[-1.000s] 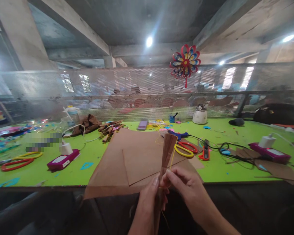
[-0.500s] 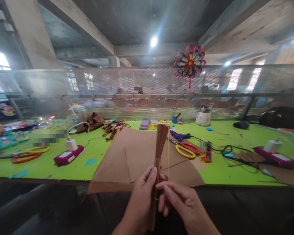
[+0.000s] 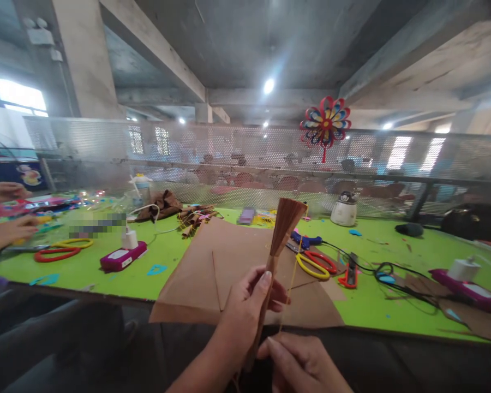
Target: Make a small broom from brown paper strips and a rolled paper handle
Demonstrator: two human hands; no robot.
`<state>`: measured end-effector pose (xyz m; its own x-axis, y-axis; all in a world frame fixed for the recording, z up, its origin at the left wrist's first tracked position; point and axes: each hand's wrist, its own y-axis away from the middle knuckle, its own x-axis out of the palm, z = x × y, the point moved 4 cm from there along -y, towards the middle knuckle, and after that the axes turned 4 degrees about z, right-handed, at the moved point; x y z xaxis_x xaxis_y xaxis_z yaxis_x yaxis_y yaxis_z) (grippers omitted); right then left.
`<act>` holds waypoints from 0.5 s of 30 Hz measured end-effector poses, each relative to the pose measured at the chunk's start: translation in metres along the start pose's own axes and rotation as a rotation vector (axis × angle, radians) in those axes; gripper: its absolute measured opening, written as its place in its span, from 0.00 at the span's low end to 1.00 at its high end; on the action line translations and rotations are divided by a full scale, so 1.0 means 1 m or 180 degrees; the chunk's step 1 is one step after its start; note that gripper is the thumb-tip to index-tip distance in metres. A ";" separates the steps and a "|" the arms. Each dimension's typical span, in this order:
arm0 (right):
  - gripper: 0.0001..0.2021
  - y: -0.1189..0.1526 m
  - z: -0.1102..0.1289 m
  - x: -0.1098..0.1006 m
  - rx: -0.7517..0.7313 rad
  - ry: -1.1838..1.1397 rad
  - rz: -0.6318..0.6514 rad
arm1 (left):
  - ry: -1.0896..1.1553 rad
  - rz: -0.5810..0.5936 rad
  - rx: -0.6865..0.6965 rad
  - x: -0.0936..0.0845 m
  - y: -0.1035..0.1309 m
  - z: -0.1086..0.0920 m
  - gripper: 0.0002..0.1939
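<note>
My left hand (image 3: 245,303) is closed round a pleated bundle of brown paper (image 3: 284,221), held tilted with its fanned end up. A thin yellow string (image 3: 293,273) hangs from near the top of the fan down to my right hand (image 3: 298,360), whose thumb and fingers pinch it low down. The lower end of the bundle is partly hidden behind my hands. Beneath them, sheets of brown paper (image 3: 192,284) lie on the green table (image 3: 376,256).
To the right lie yellow-and-red scissors (image 3: 313,267), a blue glue gun (image 3: 306,240), an orange cutter (image 3: 349,275) and a purple power strip (image 3: 470,289). Left are another power strip (image 3: 123,256) and scissors (image 3: 61,252). Another person's hands (image 3: 8,232) work at far left.
The paper bundle has tilted to the right at the top. My right hand has moved down, drawing the string lower. Another person's hands show more at the left.
</note>
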<state>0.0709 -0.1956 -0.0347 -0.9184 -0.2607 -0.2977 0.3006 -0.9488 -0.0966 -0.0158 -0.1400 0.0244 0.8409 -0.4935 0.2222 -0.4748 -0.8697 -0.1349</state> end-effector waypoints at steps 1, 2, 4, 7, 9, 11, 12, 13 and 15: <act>0.34 -0.005 -0.005 0.005 0.0008 -0.0067 0.0058 | 0.0164 0.0037 -0.0074 0.002 0.000 0.003 0.15; 0.35 -0.010 -0.009 0.008 0.0026 -0.0132 0.0088 | 0.0319 0.0058 -0.0142 0.003 0.000 0.007 0.15; 0.37 -0.016 -0.016 0.014 0.0081 -0.0191 0.0162 | 0.0542 0.0094 -0.0240 0.004 0.000 0.013 0.15; 0.37 -0.016 -0.020 0.018 0.0229 -0.0127 0.0291 | 0.0671 0.0160 -0.0280 0.002 0.002 0.018 0.15; 0.36 -0.012 -0.018 0.018 0.0347 -0.0130 0.0291 | 0.0708 0.0160 -0.0308 0.001 0.003 0.020 0.15; 0.33 -0.008 -0.015 0.016 0.0454 -0.0180 0.0221 | 0.0731 0.0123 -0.0358 0.000 0.004 0.023 0.15; 0.32 -0.006 -0.014 0.016 0.0500 -0.0206 0.0192 | 0.0738 0.0119 -0.0397 0.000 0.005 0.025 0.15; 0.30 -0.004 -0.013 0.016 0.0538 -0.0230 0.0183 | 0.0744 0.0133 -0.0442 0.000 0.005 0.027 0.15; 0.29 -0.002 -0.013 0.017 0.0592 -0.0295 0.0234 | 0.0754 0.0231 -0.0528 0.000 0.006 0.032 0.15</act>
<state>0.0579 -0.1954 -0.0518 -0.9180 -0.3375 -0.2082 0.3230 -0.9410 0.1015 -0.0104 -0.1447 -0.0068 0.7284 -0.5255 0.4396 -0.5838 -0.8119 -0.0032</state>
